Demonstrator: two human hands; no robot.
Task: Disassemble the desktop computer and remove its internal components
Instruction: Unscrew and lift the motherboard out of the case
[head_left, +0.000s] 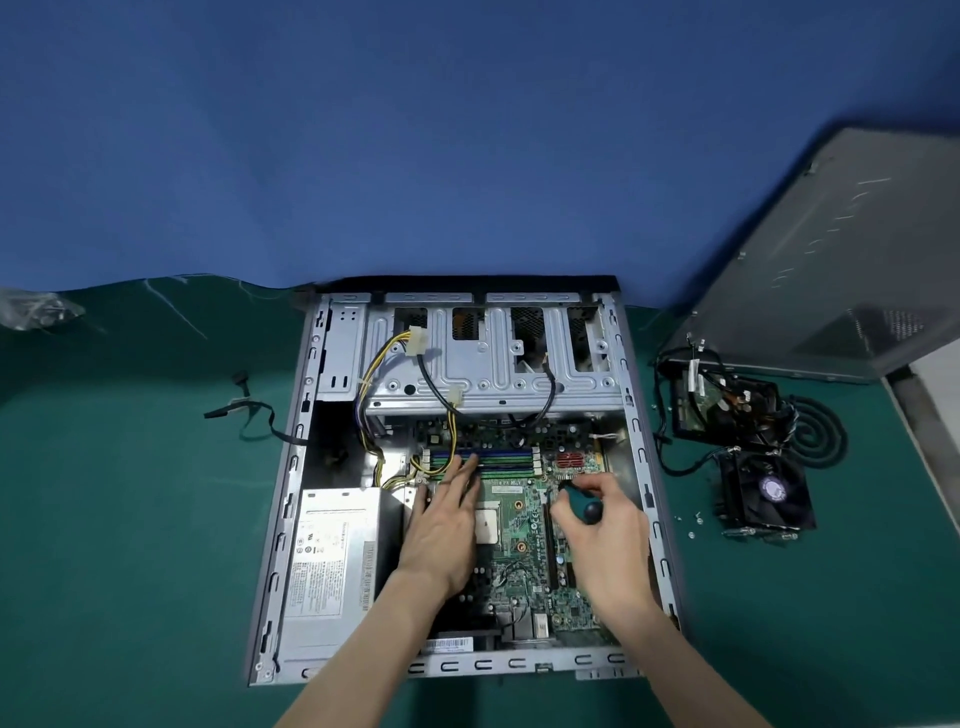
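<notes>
Head view: right grip (602, 525) clamped on screwdriver (584, 503); left grip (441, 530) flat, fingers straight, steadying motherboard (524, 566). Best kept upright, pressed firmly.

The screwdriver (583, 500) tip is hidden under the right hand (605, 540); right of the case (493, 665), the side panel (831, 260) is cut off.
</notes>
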